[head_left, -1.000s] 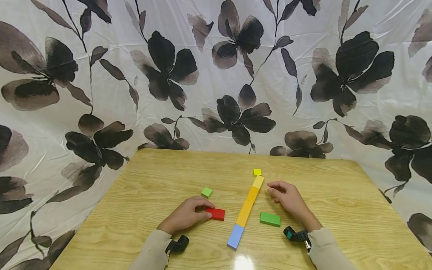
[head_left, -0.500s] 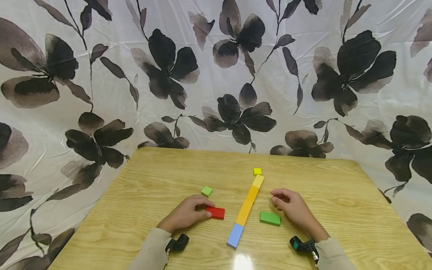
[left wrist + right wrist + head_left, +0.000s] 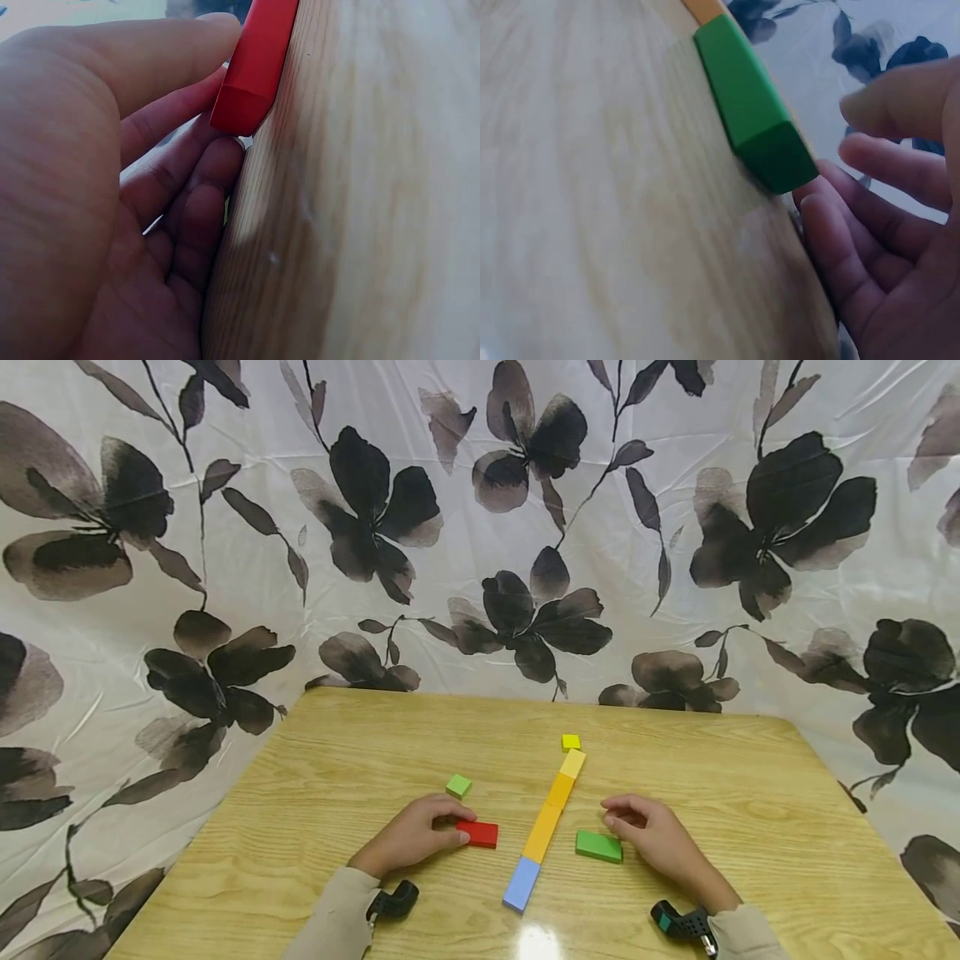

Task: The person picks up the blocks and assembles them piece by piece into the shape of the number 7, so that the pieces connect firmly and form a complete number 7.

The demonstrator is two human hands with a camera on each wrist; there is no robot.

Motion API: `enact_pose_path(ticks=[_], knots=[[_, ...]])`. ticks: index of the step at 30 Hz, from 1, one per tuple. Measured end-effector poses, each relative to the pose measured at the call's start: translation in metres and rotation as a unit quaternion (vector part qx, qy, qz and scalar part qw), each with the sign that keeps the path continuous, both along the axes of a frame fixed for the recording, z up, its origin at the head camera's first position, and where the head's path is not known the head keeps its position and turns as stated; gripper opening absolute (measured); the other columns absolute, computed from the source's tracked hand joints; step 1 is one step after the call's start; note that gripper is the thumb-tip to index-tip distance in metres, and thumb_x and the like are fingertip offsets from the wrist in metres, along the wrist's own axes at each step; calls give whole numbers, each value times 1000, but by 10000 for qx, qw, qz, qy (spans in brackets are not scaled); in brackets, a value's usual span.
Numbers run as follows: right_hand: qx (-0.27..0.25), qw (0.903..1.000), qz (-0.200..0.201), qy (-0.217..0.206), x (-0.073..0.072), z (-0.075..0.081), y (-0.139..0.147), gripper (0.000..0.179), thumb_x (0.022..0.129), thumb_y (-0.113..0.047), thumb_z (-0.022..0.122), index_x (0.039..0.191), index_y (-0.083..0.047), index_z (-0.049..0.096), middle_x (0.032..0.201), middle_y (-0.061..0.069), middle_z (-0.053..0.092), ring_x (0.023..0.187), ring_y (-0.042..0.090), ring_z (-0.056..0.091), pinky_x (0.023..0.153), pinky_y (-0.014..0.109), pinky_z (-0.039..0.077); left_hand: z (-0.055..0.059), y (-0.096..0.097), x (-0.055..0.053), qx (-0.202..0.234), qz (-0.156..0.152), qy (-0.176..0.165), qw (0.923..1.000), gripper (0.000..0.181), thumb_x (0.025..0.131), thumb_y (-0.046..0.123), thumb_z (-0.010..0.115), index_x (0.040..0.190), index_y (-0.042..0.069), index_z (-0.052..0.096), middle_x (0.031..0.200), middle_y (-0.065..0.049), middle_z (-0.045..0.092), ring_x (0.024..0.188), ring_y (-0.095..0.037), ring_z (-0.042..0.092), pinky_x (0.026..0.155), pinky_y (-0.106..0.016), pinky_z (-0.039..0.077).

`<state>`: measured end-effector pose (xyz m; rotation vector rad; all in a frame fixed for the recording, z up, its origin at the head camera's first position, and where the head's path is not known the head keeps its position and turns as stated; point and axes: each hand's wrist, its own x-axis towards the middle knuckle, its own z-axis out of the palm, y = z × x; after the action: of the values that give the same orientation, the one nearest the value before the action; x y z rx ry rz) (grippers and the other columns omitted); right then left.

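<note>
The left hand (image 3: 411,837) pinches the red block (image 3: 481,835); the right hand (image 3: 660,839), fingers loosely parted, should probably straddle the green block (image 3: 598,846) evenly before squeezing.

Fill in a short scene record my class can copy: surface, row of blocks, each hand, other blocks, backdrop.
Surface: wooden table
Row, near to far: blue block, two orange blocks, pale yellow block
Left hand: grips red block
Right hand: holds nothing, beside green block
Other blocks: lime block beyond left hand; bright yellow block at row's far end
Backdrop: floral cloth
</note>
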<state>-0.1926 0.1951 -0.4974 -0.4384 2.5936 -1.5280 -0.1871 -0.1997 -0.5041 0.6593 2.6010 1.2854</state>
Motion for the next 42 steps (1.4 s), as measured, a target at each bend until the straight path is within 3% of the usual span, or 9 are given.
enact_pose_path(ticks=[9, 16, 22, 35, 42], knots=[[245, 9978, 552, 269, 1, -4, 4, 34, 98, -26, 69, 125, -6, 67, 113, 5, 67, 94, 17, 62, 78, 27, 52, 0, 0, -1, -130, -142, 97, 9998, 35, 89, 36, 77, 123, 28, 71, 122, 15, 63, 121, -19, 55, 104, -48, 41], [322, 9967, 724, 157, 1, -9, 6, 34, 97, -26, 69, 126, -9, 67, 114, 3, 64, 95, 15, 60, 80, 27, 52, -1, 0, 0, -244, -193, 169, 9994, 36, 89, 37, 77, 125, 29, 71, 120, 13, 61, 110, -15, 57, 94, -39, 48], [289, 9947, 968, 192, 2, -10, 9, 38, 96, -31, 70, 128, -9, 66, 120, 5, 62, 100, 17, 60, 83, 27, 52, 0, 1, 0, -232, -146, 114, 9996, 34, 89, 36, 77, 122, 29, 72, 119, 13, 61, 111, -17, 56, 95, -43, 47], [335, 9928, 1096, 347, 4, -10, 8, 26, 95, -31, 72, 118, -18, 71, 120, 0, 61, 102, 19, 58, 84, 28, 49, -1, 2, 1, -164, 39, -3, 9999, 28, 90, 32, 77, 117, 30, 72, 124, 10, 61, 124, -23, 52, 103, -51, 41], [340, 9936, 1060, 203, 6, -7, 7, 22, 94, -32, 73, 113, -20, 73, 120, -1, 59, 111, 23, 56, 92, 29, 47, -2, 2, 1, -88, 94, -4, 9999, 26, 90, 31, 77, 115, 32, 72, 123, 9, 61, 123, -23, 52, 103, -50, 41]])
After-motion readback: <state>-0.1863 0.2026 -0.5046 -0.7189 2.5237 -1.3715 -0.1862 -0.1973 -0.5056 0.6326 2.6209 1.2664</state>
